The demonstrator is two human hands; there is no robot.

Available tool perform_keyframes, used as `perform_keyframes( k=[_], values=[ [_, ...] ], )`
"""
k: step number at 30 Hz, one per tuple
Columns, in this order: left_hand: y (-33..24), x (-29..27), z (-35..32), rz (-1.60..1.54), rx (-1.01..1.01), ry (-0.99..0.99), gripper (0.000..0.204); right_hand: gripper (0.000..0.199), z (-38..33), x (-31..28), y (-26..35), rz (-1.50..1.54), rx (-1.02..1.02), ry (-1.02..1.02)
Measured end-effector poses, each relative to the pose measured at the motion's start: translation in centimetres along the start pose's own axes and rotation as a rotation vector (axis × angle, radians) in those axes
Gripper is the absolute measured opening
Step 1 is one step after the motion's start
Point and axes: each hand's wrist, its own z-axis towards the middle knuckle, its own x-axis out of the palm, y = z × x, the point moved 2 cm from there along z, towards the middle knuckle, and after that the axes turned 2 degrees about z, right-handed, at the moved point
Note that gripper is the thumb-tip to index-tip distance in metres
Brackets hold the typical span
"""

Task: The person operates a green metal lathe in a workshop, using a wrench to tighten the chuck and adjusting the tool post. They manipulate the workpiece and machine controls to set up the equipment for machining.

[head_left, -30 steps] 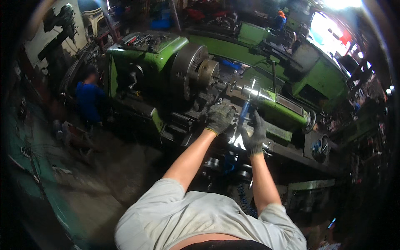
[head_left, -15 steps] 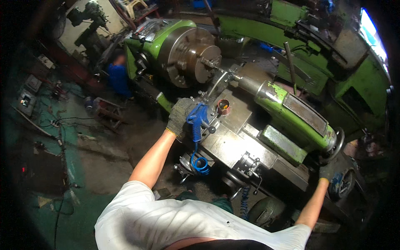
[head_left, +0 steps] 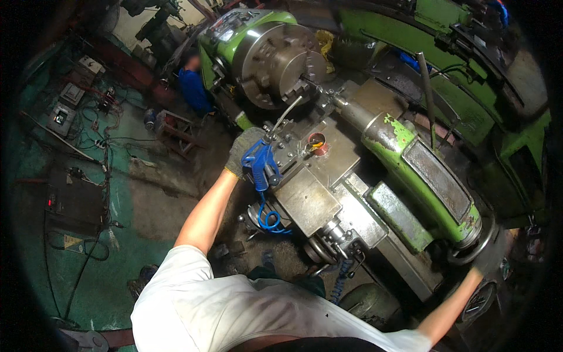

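Observation:
A green lathe fills the middle. My left hand (head_left: 241, 154), in a grey glove, is at the tool post (head_left: 286, 142). Beside it, a blue air gun (head_left: 258, 166) with a coiled hose (head_left: 270, 220) covers part of its fingers, so their grip is hidden. A thin curved tube (head_left: 288, 113) rises from the tool post toward the chuck (head_left: 264, 66). Between chuck and tailstock (head_left: 404, 158) lies a slim drill-like bit (head_left: 311, 85). My gloved right hand (head_left: 491, 253), smeared by motion, is closed on the rim of the tailstock handwheel (head_left: 464, 256).
A reddish can (head_left: 317, 144) with small yellow things stands on the carriage. Past it, an upright metal bar (head_left: 426, 97) rises behind the tailstock. A person in blue (head_left: 195, 89) is at the far left. Cables and boxes (head_left: 71, 94) lie on the green floor.
My right hand has moved round the handwheel, from its lower side to its outer right side. My left hand stays by the tool post. The whole view has shifted.

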Motion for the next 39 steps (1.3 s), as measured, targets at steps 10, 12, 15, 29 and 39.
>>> perform_keyframes(
  k=[10, 12, 15, 29, 39],
  values=[
    [-0.6, -0.3, 1.9, -0.123, 0.094, -0.156, 0.022, 0.049, -1.6, 4.5, 0.7, -0.011, 0.156, 0.029],
    [-0.7, -0.9, 1.3, -0.152, 0.081, -0.165, 0.020, 0.049, -5.2, 4.3, 3.3, 0.011, 0.132, -0.144],
    [0.1, 0.8, 0.1, 0.026, -0.063, 0.112, 0.020, 0.049, -23.8, 7.0, 9.4, 0.082, 0.131, -0.176],
    [6.0, 1.6, -6.5, -0.619, -0.428, -0.618, 0.022, 0.048, -57.6, 10.3, 24.4, 0.307, 0.649, 0.628],
    [27.5, 35.4, -24.1, -0.671, -1.209, 0.654, 0.059, 0.039, -66.4, 2.5, 34.4, 0.226, 0.909, 0.720]
  ],
)
